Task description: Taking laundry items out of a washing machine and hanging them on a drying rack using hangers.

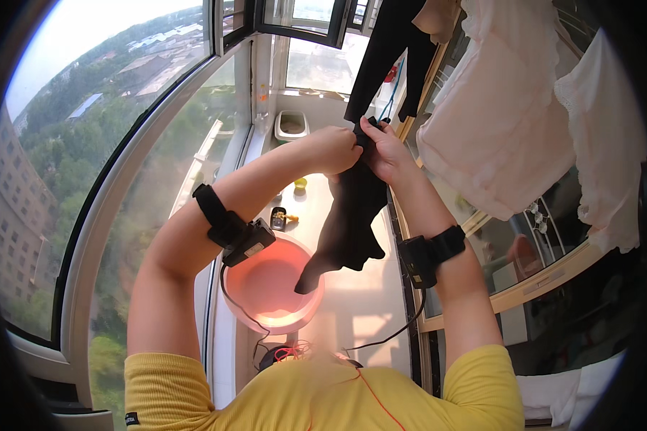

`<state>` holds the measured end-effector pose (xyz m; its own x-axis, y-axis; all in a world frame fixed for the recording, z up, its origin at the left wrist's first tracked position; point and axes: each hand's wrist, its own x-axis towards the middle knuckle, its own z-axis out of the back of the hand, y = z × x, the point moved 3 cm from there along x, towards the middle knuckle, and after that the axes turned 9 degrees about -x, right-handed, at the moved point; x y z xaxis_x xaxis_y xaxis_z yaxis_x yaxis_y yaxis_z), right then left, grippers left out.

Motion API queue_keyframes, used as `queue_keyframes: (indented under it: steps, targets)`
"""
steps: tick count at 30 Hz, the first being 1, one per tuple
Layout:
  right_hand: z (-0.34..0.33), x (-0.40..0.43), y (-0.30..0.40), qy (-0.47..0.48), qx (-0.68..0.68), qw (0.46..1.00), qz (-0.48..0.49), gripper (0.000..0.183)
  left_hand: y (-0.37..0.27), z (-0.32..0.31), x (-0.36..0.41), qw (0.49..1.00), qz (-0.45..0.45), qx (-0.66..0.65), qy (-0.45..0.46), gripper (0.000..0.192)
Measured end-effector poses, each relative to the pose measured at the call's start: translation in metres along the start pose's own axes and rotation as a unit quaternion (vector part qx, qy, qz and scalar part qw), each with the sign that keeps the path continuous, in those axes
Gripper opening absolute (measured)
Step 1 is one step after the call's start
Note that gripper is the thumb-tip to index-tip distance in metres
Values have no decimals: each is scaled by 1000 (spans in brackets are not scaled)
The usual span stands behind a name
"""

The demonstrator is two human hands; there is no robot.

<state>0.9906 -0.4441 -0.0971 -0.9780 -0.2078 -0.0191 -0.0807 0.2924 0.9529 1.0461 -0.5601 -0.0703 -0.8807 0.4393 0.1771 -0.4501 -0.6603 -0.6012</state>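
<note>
A black garment hangs down from both hands, its lower end in front of the pink basin as I see it. My left hand is closed on the cloth near the top. Opposite it, my right hand pinches the garment's upper edge, thumb on top. A blue hanger shows just above my right hand; whether it is inside the cloth is hidden. Black trousers hang right above my hands. Below and left of the garment stands the pink basin, with no laundry visible in it.
Pale pink fabric with lacy edges hangs at the right by a wood-framed glass door. Windows line the left side. On the floor are a litter-box-like tub, a yellow-green bowl and a black tray. Cables run from my forearm devices.
</note>
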Motion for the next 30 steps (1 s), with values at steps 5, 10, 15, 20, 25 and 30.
queue_keyframes:
  steps: [5,10,15,20,25,30]
  targets:
    - [-21,29,18,-29,-29,998,57,41,8,15,10,987,8,15,-158,29]
    - [7,49,61,65,-163,975,134,53,8,40,57,942,-33,-6,-333,31]
    - [71,49,121,-25,-318,934,159,79,-24,112,126,925,2,114,-363,36]
    - [124,54,154,-109,-398,874,259,84,-33,164,225,877,-70,208,-427,40]
    - [186,72,158,-168,-659,657,325,70,-31,170,307,885,-90,173,-424,35]
    - [194,109,146,-184,-886,210,371,60,-6,155,394,890,-75,140,-427,33]
